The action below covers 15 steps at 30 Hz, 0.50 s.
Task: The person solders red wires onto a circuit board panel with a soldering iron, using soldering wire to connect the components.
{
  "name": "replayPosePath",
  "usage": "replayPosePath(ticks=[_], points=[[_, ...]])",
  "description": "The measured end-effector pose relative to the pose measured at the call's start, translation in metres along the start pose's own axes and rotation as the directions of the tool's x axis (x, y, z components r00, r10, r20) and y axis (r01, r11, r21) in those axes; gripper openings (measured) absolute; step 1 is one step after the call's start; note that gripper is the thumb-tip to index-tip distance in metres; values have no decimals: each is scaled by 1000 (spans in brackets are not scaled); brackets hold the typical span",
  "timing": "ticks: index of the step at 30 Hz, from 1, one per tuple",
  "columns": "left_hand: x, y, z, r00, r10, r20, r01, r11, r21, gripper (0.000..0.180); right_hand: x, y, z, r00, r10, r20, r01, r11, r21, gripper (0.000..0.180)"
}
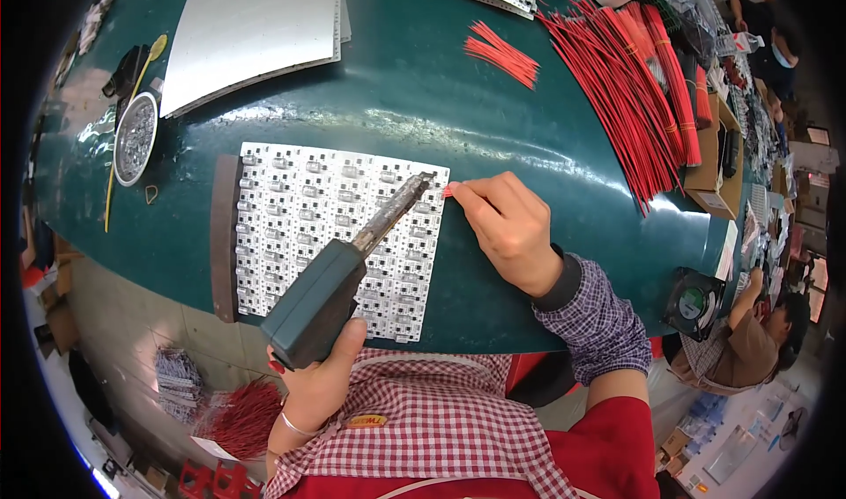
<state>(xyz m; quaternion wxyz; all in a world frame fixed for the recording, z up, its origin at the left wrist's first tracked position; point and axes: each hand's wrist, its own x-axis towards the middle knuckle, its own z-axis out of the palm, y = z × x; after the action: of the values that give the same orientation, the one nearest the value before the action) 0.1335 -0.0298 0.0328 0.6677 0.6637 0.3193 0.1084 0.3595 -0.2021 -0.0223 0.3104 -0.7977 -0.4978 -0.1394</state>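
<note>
Green table (414, 85) bears circuit panel (300, 208), red wires (634, 85).

A brown cardboard box (710, 166) stands at the right edge of the green bench (397, 85), just beside the bundled red wires, its top open. More cardboard boxes (674, 446) sit on the floor at the lower right, too small to tell apart. An oval yellow label (366, 421) with red print sits on the checked apron at the lower middle. Clear plastic bags (696, 14) lie at the far right corner of the bench.
</note>
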Motion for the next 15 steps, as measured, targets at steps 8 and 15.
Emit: replayPosePath(ticks=[8,15], points=[[17,9,18,992,124,36,-129,957,258,24,0,-2,-1,1000,-17,22,19,997,-74,33],[23,13,24,988,149,44,-156,953,259,21,1,-4,-2,999,-28,46,32,996,-86,32]])
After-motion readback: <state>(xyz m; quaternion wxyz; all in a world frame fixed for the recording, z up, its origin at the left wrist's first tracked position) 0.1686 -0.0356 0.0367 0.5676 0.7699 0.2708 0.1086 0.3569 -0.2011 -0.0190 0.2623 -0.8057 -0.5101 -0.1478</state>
